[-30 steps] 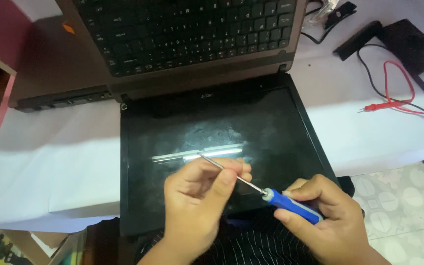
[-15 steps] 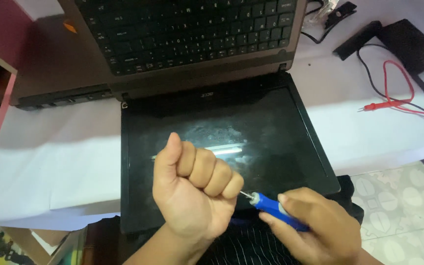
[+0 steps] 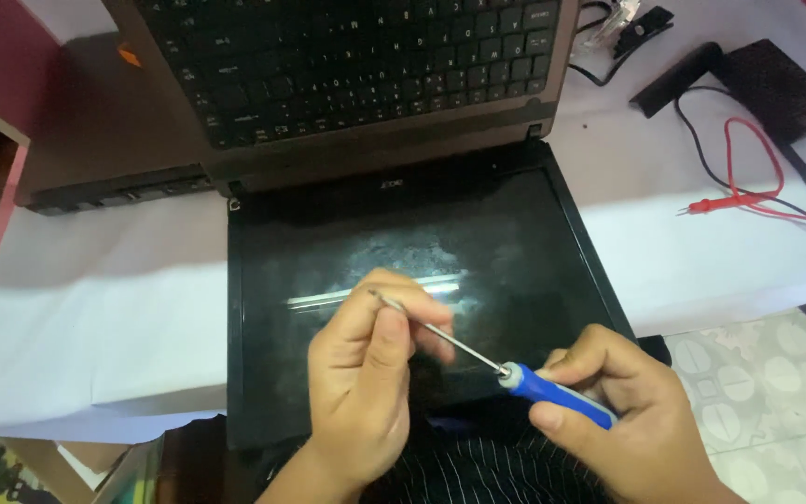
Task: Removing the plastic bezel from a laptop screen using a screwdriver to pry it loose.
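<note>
Half a second ago the left hand [image 3: 366,373] was a closed fist over the screwdriver [image 3: 506,371]; now it has opened into a pinch, thumb and fingers gripping the thin metal shaft near its tip. The right hand [image 3: 627,411] stays wrapped around the blue handle. The tool hangs just above the laptop's dark screen [image 3: 515,233], folded flat toward the person over the white counter [image 3: 95,308]. The grip looks reset for fine positioning.

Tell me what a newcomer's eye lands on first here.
The two hands low in the middle: the right hand holds a blue-handled screwdriver, and the left hand pinches its thin metal shaft. Under them lies a black laptop screen, folded flat on a white table. Red and black probe leads lie far right.
</note>
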